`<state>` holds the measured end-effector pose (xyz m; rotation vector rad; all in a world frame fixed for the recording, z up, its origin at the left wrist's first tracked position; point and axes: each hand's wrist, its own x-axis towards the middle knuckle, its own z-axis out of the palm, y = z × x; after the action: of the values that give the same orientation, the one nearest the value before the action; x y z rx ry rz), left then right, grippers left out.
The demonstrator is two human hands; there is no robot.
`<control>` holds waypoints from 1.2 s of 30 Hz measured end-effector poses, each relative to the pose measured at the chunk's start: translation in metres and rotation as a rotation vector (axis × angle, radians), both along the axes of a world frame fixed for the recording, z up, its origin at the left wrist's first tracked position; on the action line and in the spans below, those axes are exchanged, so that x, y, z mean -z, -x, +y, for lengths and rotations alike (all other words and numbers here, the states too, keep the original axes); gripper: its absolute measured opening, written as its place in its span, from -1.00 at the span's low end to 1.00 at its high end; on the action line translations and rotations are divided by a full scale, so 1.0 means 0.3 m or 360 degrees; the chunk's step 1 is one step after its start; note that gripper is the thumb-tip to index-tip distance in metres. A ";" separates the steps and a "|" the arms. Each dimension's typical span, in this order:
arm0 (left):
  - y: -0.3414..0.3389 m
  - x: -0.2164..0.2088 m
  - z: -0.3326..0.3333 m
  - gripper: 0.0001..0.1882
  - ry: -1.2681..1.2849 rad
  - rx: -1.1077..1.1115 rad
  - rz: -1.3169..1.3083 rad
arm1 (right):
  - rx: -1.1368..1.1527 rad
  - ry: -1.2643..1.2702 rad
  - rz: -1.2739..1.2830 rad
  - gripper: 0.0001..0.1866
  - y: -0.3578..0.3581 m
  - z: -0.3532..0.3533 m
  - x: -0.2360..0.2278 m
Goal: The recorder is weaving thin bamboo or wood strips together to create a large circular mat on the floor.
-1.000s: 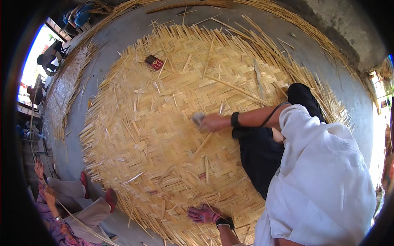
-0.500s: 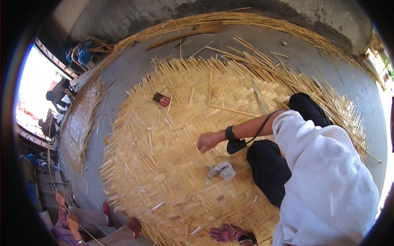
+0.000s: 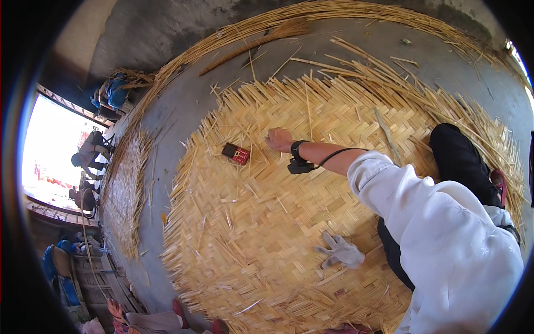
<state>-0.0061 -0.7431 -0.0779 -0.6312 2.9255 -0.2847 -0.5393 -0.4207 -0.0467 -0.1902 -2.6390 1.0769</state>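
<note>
A large woven mat (image 3: 267, 222) of split cane strips lies on the floor under my arms. My right hand (image 3: 279, 139), bare with a black device (image 3: 300, 161) strapped to its wrist, is closed above the upper part of the mat. Whatever its fingers hold, if anything, is hidden. Close to its left lies a small black-and-red object (image 3: 236, 153) that resembles a keypad phone. A grey glove (image 3: 340, 250) rests on the mat near my dark-trousered leg. At the bottom edge, only part of my left hand (image 3: 347, 328) shows, in a purplish glove; its fingers are cut off.
Loose cane strips (image 3: 384, 83) lie along the mat's far right edge. A broom (image 3: 253, 47) and a long cane bundle (image 3: 183, 55) lie by the wall. A second woven piece (image 3: 128, 195) is at the left. Another person's hand (image 3: 115, 309) and red shoes (image 3: 181, 313) show lower left.
My right hand has moved away from me, up the mat toward the black-and-red object. The view has shifted, and my left hand has mostly slipped below the lower edge.
</note>
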 end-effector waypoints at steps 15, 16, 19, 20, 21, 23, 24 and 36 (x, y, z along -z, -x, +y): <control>0.075 0.038 -0.011 -0.24 -0.0007 0.0077 0.0032 | -0.1508 0.0822 0.0173 -0.81 -0.386 -0.352 -0.227; 0.066 0.039 -0.011 -0.24 -0.0008 0.0068 0.0043 | -0.2157 0.0932 0.0627 -0.80 -0.538 -0.401 -0.281; 0.025 0.037 -0.017 -0.24 -0.0008 0.0026 0.0066 | -0.2850 0.0826 0.0879 -0.77 -0.977 -0.487 -0.392; 0.009 0.038 -0.018 -0.24 -0.0010 0.0015 0.0076 | -0.2986 0.0844 0.1057 -0.77 -1.053 -0.489 -0.423; -0.012 0.037 -0.021 -0.24 -0.0010 0.0006 0.0083 | -0.3002 0.0826 0.1070 -0.77 -1.075 -0.482 -0.450; -0.059 0.038 -0.028 -0.25 -0.0020 -0.0019 0.0118 | -0.2799 0.0652 0.0743 -0.75 -1.042 -0.424 -0.501; -0.088 0.039 -0.033 -0.25 -0.0024 -0.0042 0.0129 | -0.2530 0.0762 0.0673 -0.76 -0.956 -0.386 -0.523; -0.214 0.020 -0.058 -0.26 -0.0003 -0.0222 0.0147 | -0.0302 -0.0194 0.0543 -0.86 -0.760 0.632 -0.618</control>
<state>0.0582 -0.7605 -0.0837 -0.8652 2.9488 -0.2433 -0.3112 -0.2311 0.1387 0.2529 -2.4347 0.9053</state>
